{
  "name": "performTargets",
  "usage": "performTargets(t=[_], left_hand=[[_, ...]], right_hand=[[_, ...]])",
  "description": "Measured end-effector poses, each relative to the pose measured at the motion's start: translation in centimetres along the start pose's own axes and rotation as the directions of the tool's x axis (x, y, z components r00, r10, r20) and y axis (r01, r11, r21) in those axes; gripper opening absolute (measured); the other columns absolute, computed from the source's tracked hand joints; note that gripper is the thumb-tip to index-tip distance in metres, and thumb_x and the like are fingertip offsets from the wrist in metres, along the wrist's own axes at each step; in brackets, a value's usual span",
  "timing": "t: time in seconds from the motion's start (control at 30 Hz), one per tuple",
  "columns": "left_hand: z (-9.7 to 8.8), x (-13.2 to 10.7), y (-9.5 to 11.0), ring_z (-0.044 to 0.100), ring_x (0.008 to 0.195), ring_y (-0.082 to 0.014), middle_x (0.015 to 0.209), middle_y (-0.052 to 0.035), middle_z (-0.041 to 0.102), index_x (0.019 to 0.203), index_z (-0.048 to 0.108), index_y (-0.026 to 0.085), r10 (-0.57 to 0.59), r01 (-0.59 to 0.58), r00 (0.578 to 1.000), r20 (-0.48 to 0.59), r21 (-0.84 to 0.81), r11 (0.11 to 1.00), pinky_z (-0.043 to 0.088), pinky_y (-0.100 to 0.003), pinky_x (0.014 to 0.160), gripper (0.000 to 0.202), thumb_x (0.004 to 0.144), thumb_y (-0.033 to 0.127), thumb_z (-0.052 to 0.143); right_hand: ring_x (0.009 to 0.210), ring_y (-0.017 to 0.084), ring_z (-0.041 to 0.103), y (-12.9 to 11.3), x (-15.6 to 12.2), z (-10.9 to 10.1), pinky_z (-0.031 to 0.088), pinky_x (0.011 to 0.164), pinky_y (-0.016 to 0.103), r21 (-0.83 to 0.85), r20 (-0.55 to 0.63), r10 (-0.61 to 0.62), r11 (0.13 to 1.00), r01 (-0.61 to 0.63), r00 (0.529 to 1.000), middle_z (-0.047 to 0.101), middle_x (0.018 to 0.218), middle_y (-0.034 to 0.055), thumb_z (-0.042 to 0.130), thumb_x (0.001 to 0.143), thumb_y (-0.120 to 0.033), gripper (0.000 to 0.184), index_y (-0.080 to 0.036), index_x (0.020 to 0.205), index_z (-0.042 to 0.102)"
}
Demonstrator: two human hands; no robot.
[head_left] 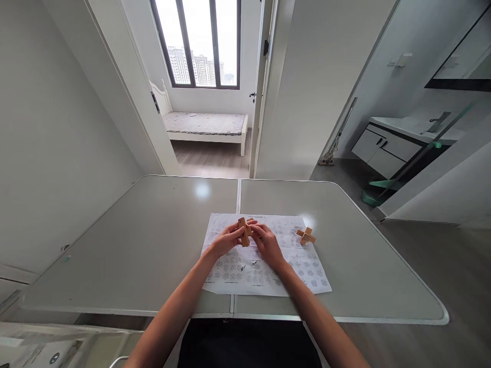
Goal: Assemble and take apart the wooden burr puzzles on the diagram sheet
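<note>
Left hand (227,240) pinching blocks (244,235); right hand (268,247) touching their right side, can't tell if pinching. Blocks between hands, above sheet (245,283). Cross (306,236) right of grip, on sheet's edge.

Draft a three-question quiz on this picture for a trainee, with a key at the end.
1. True or false: the left hand is holding nothing.
2. Where does the wooden cross lie? A: under the left hand; B: at the right edge of the printed sheet; C: on the floor.
3. Fill in: through the doorway, a ____ stands below the window.

Key:
1. False; it holds a wooden piece.
2. B.
3. Bed.
</note>
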State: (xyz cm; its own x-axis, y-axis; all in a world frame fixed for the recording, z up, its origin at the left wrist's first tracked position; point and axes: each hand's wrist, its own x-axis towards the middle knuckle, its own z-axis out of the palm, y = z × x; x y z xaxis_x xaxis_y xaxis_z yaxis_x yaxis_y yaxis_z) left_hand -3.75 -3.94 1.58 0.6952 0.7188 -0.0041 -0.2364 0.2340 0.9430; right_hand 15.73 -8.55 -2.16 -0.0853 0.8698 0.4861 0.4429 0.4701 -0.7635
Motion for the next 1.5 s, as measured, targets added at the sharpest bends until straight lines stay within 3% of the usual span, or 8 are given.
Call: performTargets(t=[0.2,0.33,0.43,0.73,0.87,1.03,1.3,1.5], left_hand=[[-0.5,0.3,-0.5,0.064,0.094,-0.017,0.146,-0.0167,0.062,0.136,0.072,0.021,-0.003,0.003,1.0,0.001,-0.05,0.999,0.047,-0.024,0.07,0.044,0.099,0.046,0.068],[-1.1,0.4,-1.0,0.06,0.073,-0.0129,0.106,-0.0117,0.075,0.124,0.077,0.02,-0.006,0.005,1.0,-0.012,-0.084,0.996,0.044,-0.025,0.064,0.041,0.096,0.05,0.071],[-1.3,0.5,-1.4,0.056,0.064,-0.0112,0.085,-0.006,0.071,0.121,0.077,0.018,-0.013,0.012,1.0,-0.017,-0.094,0.995,0.044,-0.026,0.063,0.043,0.094,0.051,0.074],[-0.5,0.5,-1.5,0.063,0.084,-0.0159,0.109,-0.0124,0.074,0.131,0.074,0.019,0.011,-0.013,0.999,-0.043,-0.052,0.999,0.047,-0.023,0.069,0.046,0.094,0.046,0.076],[-0.4,0.3,-1.1,0.059,0.076,-0.0131,0.116,-0.0151,0.074,0.131,0.075,0.019,-0.007,0.007,1.0,0.0,-0.043,0.999,0.044,-0.023,0.064,0.046,0.098,0.051,0.069],[-0.4,0.1,-0.9,0.055,0.068,-0.0104,0.114,-0.0155,0.074,0.126,0.077,0.019,-0.014,0.014,1.0,0.017,-0.022,1.0,0.044,-0.024,0.062,0.044,0.098,0.052,0.069],[0.2,0.2,-1.1,0.07,0.091,-0.0206,0.109,-0.0124,0.076,0.135,0.071,0.018,-0.019,0.018,1.0,0.009,0.084,0.996,0.054,-0.028,0.077,0.05,0.092,0.043,0.079],[0.0,0.3,-1.6,0.068,0.081,-0.0164,0.101,-0.0113,0.075,0.132,0.071,0.016,-0.009,0.006,0.999,0.045,0.069,0.998,0.053,-0.027,0.073,0.051,0.093,0.049,0.076]], right_hand=[[0.112,0.028,0.067,-0.3,0.0,-0.1,0.055,0.096,0.044,-0.014,0.003,-0.018,1.0,0.018,1.0,0.068,0.125,0.009,0.051,0.105,-0.021,0.031,-0.031,0.129,0.068],[0.112,0.027,0.068,-0.7,0.1,-0.3,0.053,0.1,0.044,-0.006,0.01,-0.038,0.999,0.038,0.999,0.07,0.124,0.0077,0.048,0.106,-0.02,0.03,-0.031,0.126,0.067],[0.115,0.026,0.067,-0.8,0.1,-0.3,0.052,0.101,0.043,0.003,0.012,-0.047,0.999,0.047,0.999,0.069,0.127,0.007,0.045,0.105,-0.016,0.031,-0.031,0.125,0.064],[0.099,0.025,0.064,-0.2,-0.1,0.2,0.053,0.085,0.038,-0.022,-0.026,-0.001,1.0,0.0,1.0,0.068,0.113,0.0074,0.044,0.093,-0.008,0.031,-0.026,0.111,0.062],[0.095,0.025,0.063,-0.2,-0.1,0.0,0.053,0.083,0.038,-0.034,-0.038,0.018,0.999,-0.02,0.999,0.067,0.106,0.0068,0.042,0.094,-0.008,0.031,-0.025,0.107,0.064],[0.1,0.025,0.065,0.0,0.0,-0.3,0.052,0.09,0.04,-0.041,-0.047,0.022,0.999,-0.024,0.999,0.067,0.11,0.0068,0.043,0.093,-0.006,0.035,-0.026,0.106,0.068],[0.097,0.028,0.064,0.2,-0.2,0.1,0.052,0.086,0.04,-0.095,-0.022,0.03,0.995,-0.032,0.999,0.068,0.104,0.0071,0.053,0.095,-0.012,0.031,-0.026,0.119,0.068],[0.097,0.028,0.061,0.3,-0.3,0.1,0.048,0.089,0.041,-0.138,-0.014,0.01,0.99,-0.012,1.0,0.068,0.101,0.0064,0.048,0.088,-0.005,0.041,-0.026,0.118,0.067]])
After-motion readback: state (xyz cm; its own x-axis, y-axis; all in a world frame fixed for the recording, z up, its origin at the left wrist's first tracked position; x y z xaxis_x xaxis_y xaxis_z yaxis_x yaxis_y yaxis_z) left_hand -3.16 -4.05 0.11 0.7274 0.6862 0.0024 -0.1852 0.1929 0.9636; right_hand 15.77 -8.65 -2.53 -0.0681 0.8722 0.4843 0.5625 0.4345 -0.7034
